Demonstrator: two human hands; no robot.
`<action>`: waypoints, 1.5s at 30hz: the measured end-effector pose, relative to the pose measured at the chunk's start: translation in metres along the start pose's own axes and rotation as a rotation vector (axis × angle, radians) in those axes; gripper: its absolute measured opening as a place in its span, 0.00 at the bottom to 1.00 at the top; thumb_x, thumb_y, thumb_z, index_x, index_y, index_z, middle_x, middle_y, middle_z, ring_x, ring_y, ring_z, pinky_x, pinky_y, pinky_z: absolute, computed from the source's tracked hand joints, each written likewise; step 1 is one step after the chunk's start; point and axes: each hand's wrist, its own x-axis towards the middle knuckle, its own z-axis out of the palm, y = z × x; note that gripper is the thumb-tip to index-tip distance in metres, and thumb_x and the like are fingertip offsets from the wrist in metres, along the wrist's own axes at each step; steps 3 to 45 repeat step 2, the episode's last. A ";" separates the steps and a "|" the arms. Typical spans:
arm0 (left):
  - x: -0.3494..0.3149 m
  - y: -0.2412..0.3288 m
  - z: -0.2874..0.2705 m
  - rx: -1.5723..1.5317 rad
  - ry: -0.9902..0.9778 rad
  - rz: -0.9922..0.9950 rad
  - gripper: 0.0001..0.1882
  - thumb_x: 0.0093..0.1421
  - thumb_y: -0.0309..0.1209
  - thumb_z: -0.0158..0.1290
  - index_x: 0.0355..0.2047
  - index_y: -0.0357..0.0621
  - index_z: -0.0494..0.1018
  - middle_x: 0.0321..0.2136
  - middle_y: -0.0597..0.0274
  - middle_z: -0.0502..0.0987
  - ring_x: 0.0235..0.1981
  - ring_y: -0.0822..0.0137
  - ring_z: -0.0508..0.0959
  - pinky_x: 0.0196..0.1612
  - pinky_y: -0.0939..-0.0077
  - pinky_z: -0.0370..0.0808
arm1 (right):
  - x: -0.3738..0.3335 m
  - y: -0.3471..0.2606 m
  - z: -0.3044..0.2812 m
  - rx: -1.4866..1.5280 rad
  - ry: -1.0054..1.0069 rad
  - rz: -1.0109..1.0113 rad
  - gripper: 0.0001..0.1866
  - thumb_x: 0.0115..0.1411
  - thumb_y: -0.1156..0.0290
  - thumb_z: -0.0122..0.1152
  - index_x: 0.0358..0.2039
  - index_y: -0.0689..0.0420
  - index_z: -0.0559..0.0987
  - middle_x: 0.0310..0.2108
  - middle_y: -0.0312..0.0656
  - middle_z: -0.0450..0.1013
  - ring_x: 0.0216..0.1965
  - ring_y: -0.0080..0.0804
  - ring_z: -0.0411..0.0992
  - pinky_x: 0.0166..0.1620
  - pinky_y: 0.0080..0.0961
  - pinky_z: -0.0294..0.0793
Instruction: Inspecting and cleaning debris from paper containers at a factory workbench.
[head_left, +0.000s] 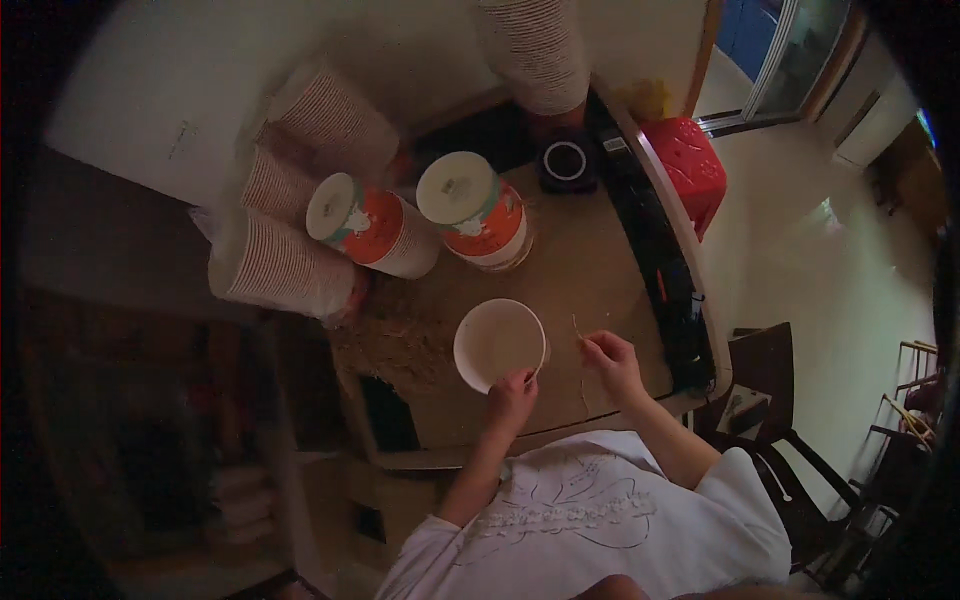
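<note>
A white paper bowl stands mouth up on the brown tabletop, its inside facing me. My left hand is closed at the bowl's near right rim, thumb and fingertips pinching the edge; whether a strand is also between them is too small to tell. To the right of the bowl, my right hand pinches a thin pale string, whose end sticks up past the fingertips. Below this hand, another thin pale strand shows against the tabletop. Left of the bowl lies a loose heap of brown strands.
Behind the bowl stand two stacks of printed orange-and-white paper tubs with round tops. Tall nested stacks of paper cups line the left, another the back. A dark round-topped object sits near the table's dark edge strip. Beyond is a red stool.
</note>
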 end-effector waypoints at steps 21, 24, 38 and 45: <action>0.004 0.009 -0.005 -0.013 0.044 -0.077 0.11 0.46 0.29 0.52 0.33 0.44 0.71 0.30 0.52 0.73 0.31 0.54 0.74 0.33 0.66 0.71 | 0.001 -0.002 0.000 -0.119 0.001 -0.147 0.08 0.55 0.69 0.53 0.32 0.59 0.75 0.24 0.33 0.71 0.26 0.16 0.65 0.31 0.12 0.64; 0.004 0.009 -0.005 -0.013 0.044 -0.077 0.11 0.46 0.29 0.52 0.33 0.44 0.71 0.30 0.52 0.73 0.31 0.54 0.74 0.33 0.66 0.71 | 0.001 -0.002 0.000 -0.119 0.001 -0.147 0.08 0.55 0.69 0.53 0.32 0.59 0.75 0.24 0.33 0.71 0.26 0.16 0.65 0.31 0.12 0.64; 0.004 0.009 -0.005 -0.013 0.044 -0.077 0.11 0.46 0.29 0.52 0.33 0.44 0.71 0.30 0.52 0.73 0.31 0.54 0.74 0.33 0.66 0.71 | 0.001 -0.002 0.000 -0.119 0.001 -0.147 0.08 0.55 0.69 0.53 0.32 0.59 0.75 0.24 0.33 0.71 0.26 0.16 0.65 0.31 0.12 0.64; 0.004 0.009 -0.005 -0.013 0.044 -0.077 0.11 0.46 0.29 0.52 0.33 0.44 0.71 0.30 0.52 0.73 0.31 0.54 0.74 0.33 0.66 0.71 | 0.001 -0.002 0.000 -0.119 0.001 -0.147 0.08 0.55 0.69 0.53 0.32 0.59 0.75 0.24 0.33 0.71 0.26 0.16 0.65 0.31 0.12 0.64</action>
